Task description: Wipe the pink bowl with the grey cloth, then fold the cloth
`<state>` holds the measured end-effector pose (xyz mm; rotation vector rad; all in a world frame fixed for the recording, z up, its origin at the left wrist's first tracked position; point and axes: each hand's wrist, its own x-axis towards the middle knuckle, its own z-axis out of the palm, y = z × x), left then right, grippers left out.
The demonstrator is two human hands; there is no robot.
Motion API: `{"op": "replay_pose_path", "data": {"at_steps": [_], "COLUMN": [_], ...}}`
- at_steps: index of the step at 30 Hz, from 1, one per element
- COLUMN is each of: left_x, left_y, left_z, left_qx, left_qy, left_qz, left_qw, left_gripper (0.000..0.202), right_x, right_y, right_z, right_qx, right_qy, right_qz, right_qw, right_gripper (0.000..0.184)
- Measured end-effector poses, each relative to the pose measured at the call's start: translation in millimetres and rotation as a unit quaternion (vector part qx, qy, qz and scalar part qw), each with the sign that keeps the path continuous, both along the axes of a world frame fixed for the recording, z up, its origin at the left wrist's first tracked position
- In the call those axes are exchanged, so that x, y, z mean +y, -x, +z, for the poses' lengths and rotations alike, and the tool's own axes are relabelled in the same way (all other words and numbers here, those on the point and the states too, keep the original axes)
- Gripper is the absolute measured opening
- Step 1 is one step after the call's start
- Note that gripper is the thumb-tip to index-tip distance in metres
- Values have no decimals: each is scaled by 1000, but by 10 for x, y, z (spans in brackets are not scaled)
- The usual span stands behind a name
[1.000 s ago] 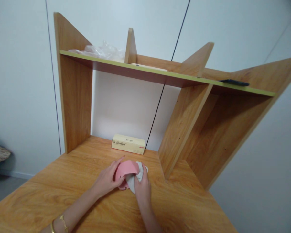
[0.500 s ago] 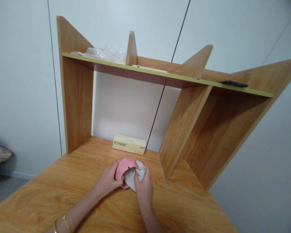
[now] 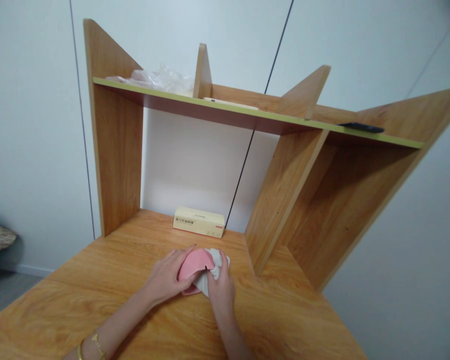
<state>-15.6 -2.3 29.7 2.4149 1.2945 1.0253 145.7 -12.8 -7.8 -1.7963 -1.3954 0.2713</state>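
My left hand [image 3: 167, 274] grips a pink hollow container [image 3: 196, 262] with angular sides, thumb at its lower edge and fingers over the top. It is tilted, its opening facing right, and a small dark notch shows at the rim. In my right hand [image 3: 222, 290] is a pale grey-white cloth [image 3: 202, 284], bunched against the container's opening. Part of the cloth lies inside the opening, and the right fingertips are partly hidden by the cloth and the rim. Both hands are just above the wooden desk [image 3: 165, 330].
Behind the hands a cream cardboard box [image 3: 198, 222] stands at the desk's back. A wooden shelf unit [image 3: 116, 160] frames the desk, its upright panel [image 3: 281, 200] to the right. Up on the shelf lie a clear plastic bag [image 3: 161, 80], a flat white item [image 3: 230, 104] and a dark flat object [image 3: 361, 127].
The pink container has turned and tipped slightly, its rim now lower over the cloth. My right hand has shifted a little, with its index finger extended along the cloth.
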Motion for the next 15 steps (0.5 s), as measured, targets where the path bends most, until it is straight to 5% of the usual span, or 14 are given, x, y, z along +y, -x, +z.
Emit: {"op": "replay_pose_path", "data": {"at_steps": [9,15], "left_x": [39,40], "left_y": [-8,-28], "left_z": [-128,-132], "left_qx": [-96,-141], "left_qy": [62,64], "left_qz": [-36,-29], "left_qw": [993,987], "left_gripper": [68,56], "right_x": [157,66], "right_y": [-46,-13], "right_z": [-180,-43], "right_qx": [178,135], "right_qy": [-108,-92], "right_qz": [36,-4], "right_qw": [977,987], "right_gripper": [48,53]}}
